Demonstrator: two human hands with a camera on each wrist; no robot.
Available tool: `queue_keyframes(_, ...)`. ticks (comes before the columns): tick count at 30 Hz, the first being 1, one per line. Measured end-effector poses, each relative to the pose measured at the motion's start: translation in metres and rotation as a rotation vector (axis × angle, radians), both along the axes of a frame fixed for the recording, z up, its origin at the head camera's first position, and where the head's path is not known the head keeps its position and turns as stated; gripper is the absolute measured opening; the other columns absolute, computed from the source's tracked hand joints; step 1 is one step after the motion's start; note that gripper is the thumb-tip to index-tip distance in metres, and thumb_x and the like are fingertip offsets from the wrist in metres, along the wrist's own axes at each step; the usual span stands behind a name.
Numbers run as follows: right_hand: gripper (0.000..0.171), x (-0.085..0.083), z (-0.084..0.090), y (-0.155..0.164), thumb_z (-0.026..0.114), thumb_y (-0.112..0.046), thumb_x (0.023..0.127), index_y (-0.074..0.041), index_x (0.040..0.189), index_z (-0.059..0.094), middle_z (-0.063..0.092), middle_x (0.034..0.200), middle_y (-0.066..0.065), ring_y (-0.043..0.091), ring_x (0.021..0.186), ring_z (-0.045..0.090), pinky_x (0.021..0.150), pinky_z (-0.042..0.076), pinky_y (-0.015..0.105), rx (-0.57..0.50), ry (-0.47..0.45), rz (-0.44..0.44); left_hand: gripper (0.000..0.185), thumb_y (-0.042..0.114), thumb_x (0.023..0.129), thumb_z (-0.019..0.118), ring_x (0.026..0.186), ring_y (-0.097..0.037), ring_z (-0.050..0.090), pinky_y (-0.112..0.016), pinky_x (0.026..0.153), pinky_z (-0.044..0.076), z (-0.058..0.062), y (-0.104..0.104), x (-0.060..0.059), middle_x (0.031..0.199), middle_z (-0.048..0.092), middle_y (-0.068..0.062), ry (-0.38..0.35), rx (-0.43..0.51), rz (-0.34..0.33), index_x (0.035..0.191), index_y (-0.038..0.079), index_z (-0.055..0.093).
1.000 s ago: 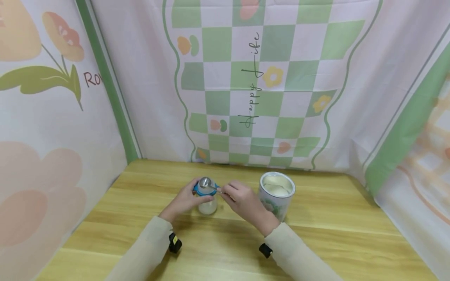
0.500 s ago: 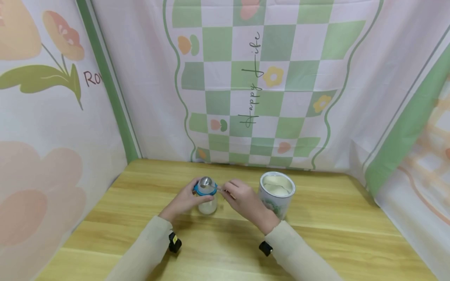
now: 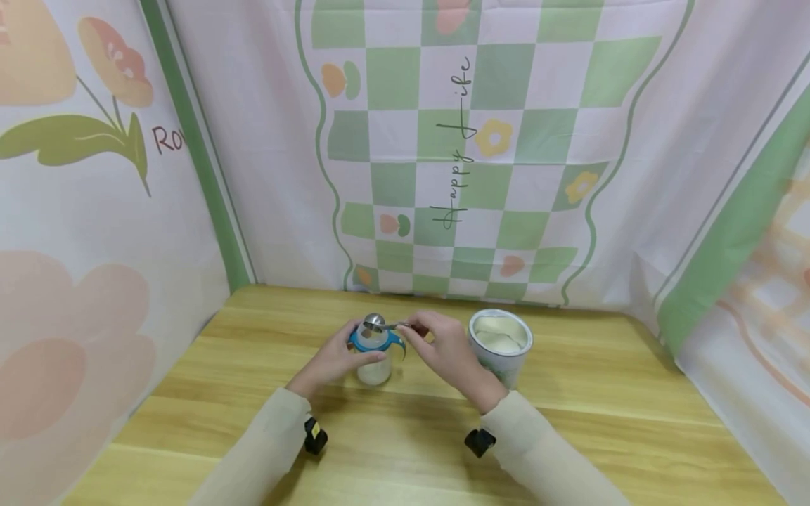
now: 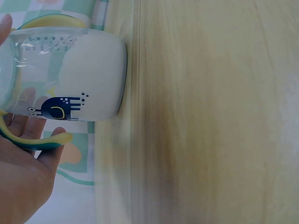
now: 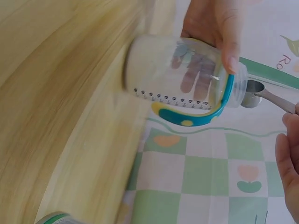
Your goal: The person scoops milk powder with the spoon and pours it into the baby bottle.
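Note:
A clear baby bottle with blue handles stands upright on the table, partly filled with white powder. My left hand curls round its upper part, thumb across the front. In the left wrist view the bottle shows a dark animal print and a handle beside my fingers. My right hand pinches the handle of a metal measuring spoon. The right wrist view shows the spoon's bowl tipped on its side, right at the bottle's mouth.
An open can of pale powder stands just right of my right hand. The wooden table reaches back to a patterned curtain, with more printed cloth on either side.
My right hand has risen slightly and turned, tipping the spoon's bowl over at the bottle's mouth. The bottle's right handle now shows. My left hand stays in place.

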State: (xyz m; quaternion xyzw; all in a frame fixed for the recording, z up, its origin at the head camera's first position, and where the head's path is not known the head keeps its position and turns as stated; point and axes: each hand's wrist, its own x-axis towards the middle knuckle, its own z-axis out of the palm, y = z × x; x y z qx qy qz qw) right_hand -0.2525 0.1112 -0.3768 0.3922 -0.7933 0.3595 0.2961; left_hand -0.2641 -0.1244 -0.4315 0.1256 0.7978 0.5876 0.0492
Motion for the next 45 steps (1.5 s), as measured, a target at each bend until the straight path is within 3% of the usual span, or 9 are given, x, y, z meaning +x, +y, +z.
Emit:
queue_keyframes(4,0.002,0.000,0.002,0.001,0.074,-0.014,0.093,-0.013,0.093,0.072,0.068,0.080,-0.006,0.005,0.072,0.064,0.060,0.055,0.029,-0.064,-0.089,-0.027,0.069,0.023,0.087,0.082,0.131,-0.033,0.049,-0.061,0.109,0.033,0.014,0.001,0.008,0.137,0.058,-0.007,-0.009,-0.001,-0.018,0.147,0.019,0.048)
queue_keyframes(8,0.010,-0.002,0.003,0.002,0.071,-0.021,0.096,-0.011,0.094,0.072,0.068,0.078,-0.001,0.005,0.071,0.064,0.061,0.054,0.027,-0.113,-0.171,-0.023,0.066,0.022,0.088,0.081,0.130,-0.035,0.049,-0.061,0.107,0.034,0.027,0.002,0.018,0.136,0.059,-0.006,0.008,-0.007,-0.026,0.145,0.015,0.049)
queue_keyframes(15,0.007,-0.001,0.006,0.005,0.071,-0.019,0.096,-0.013,0.094,0.073,0.065,0.075,-0.009,0.009,0.067,0.062,0.057,0.052,0.026,-0.196,-0.276,-0.017,0.070,0.041,0.083,0.083,0.132,-0.027,0.048,-0.061,0.108,0.033,-0.004,-0.003,-0.001,0.136,0.058,0.005,0.021,-0.008,-0.026,0.144,0.029,0.049)
queue_keyframes(23,0.010,0.001,0.012,0.011,0.069,-0.022,0.098,-0.013,0.095,0.073,0.067,0.077,-0.006,0.014,0.061,0.056,0.049,0.043,0.025,-0.241,-0.336,-0.038,0.069,0.040,0.083,0.083,0.132,-0.027,0.048,-0.061,0.109,0.032,-0.004,-0.002,-0.002,0.135,0.058,0.004,0.019,0.001,-0.034,0.143,0.030,0.049)
queue_keyframes(32,0.015,0.003,0.020,0.022,0.067,-0.025,0.099,-0.012,0.098,0.073,0.067,0.080,0.000,0.017,0.060,0.053,0.049,0.042,0.025,-0.291,-0.431,-0.028,0.073,0.043,0.081,0.084,0.131,-0.026,0.049,-0.059,0.109,0.033,-0.004,-0.003,-0.002,0.137,0.057,0.003,0.025,-0.010,-0.046,0.143,0.029,0.048)
queue_keyframes(45,0.013,0.011,0.035,0.046,0.067,-0.017,0.099,-0.005,0.100,0.073,0.070,0.085,0.008,0.021,0.067,0.058,0.053,0.044,0.021,-0.304,-0.417,-0.095,0.077,0.046,0.082,0.082,0.133,-0.028,0.047,-0.058,0.109,0.034,-0.004,-0.005,-0.001,0.141,0.054,0.001,0.028,-0.028,-0.049,0.147,0.029,0.045)
